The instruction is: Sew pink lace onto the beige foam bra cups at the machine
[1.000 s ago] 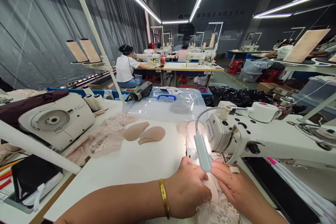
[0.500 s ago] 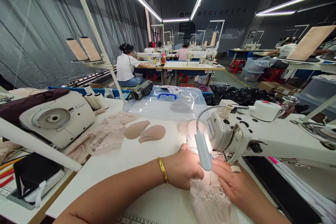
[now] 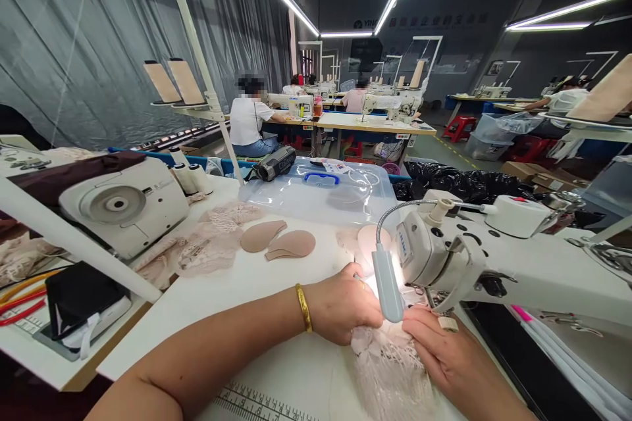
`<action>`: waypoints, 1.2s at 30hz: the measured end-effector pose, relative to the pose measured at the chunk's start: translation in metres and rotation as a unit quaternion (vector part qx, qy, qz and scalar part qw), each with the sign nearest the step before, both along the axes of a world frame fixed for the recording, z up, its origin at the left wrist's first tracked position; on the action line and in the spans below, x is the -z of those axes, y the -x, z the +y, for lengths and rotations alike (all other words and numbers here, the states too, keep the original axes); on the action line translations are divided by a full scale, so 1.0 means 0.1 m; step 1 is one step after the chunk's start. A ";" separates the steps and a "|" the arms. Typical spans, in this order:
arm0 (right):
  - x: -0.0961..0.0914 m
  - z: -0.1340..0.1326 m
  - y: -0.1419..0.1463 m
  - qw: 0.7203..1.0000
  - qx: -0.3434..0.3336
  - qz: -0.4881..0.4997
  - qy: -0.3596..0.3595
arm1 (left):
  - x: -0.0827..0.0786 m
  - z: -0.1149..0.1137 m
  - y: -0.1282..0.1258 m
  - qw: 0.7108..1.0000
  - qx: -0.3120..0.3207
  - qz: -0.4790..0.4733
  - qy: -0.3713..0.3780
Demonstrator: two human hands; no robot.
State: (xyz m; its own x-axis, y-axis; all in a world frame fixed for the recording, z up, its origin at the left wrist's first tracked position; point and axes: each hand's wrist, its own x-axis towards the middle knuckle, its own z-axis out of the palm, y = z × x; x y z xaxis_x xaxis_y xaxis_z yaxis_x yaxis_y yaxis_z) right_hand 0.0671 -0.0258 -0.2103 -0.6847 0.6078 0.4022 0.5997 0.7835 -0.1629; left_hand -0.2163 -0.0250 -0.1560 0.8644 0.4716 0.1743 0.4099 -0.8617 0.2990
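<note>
A pale pink lace piece (image 3: 390, 368) lies on the white table (image 3: 247, 302) under the head of a white sewing machine (image 3: 474, 263). My left hand (image 3: 345, 306), with a gold bangle on its wrist, is curled and pressed on the lace just left of the needle. My right hand (image 3: 439, 348) rests on the lace's right side, fingers close together and pointing at the needle. The machine's small gooseneck lamp (image 3: 386, 283) hangs between my hands and hides the needle area.
Two beige foam cups (image 3: 281, 242) and more lace pieces (image 3: 212, 243) lie further back on the table. A clear plastic box (image 3: 320, 194) stands behind them. A second white machine (image 3: 123, 207) sits at the left. A person in a white shirt (image 3: 249, 122) works at a far table.
Both hands have slid forward with the lace toward the needle, and the lace now trails back toward me. The view has shifted slightly left and down.
</note>
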 end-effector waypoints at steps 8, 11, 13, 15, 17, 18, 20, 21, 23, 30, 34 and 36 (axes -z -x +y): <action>-0.12 0.01 0.03 0.991 0.015 0.019 -0.128 | 0.04 0.11 0.02 0.999 -0.043 -0.002 0.023; -0.12 0.04 0.00 0.993 0.019 0.030 -0.110 | 0.02 0.15 0.03 0.999 -0.049 -0.001 0.019; -0.06 0.06 -0.04 0.996 0.026 0.027 -0.086 | 0.02 0.16 0.03 0.999 -0.051 -0.006 0.017; -0.01 0.08 -0.07 0.997 0.037 0.018 -0.072 | 0.02 0.15 0.02 0.999 -0.050 -0.011 0.018; 0.02 0.08 -0.08 0.997 0.047 0.017 -0.065 | 0.02 0.14 0.02 0.999 -0.046 -0.004 0.013; 0.01 0.07 -0.06 0.996 0.050 0.023 -0.068 | 0.02 0.13 0.01 0.999 -0.042 0.006 0.010; -0.05 0.04 -0.02 0.994 0.046 0.046 -0.086 | 0.01 0.11 0.02 0.999 -0.040 0.029 0.004; -0.10 0.03 0.00 0.992 0.042 0.060 -0.098 | 0.00 0.10 0.02 0.998 -0.040 0.039 0.002; -0.20 -0.01 0.05 0.988 0.026 0.085 -0.123 | -0.02 0.09 0.03 0.997 -0.045 0.056 -0.001; -0.34 -0.18 0.20 0.988 -0.109 0.058 -0.097 | -0.09 -0.03 0.09 0.991 -0.075 0.102 -0.036; -0.15 -0.18 0.28 0.991 -0.105 0.020 -0.085 | -0.10 -0.17 0.01 0.966 -0.184 0.157 -0.088; -0.05 -0.14 0.26 0.995 -0.074 0.001 -0.063 | -0.10 -0.22 -0.07 0.956 -0.210 0.187 -0.086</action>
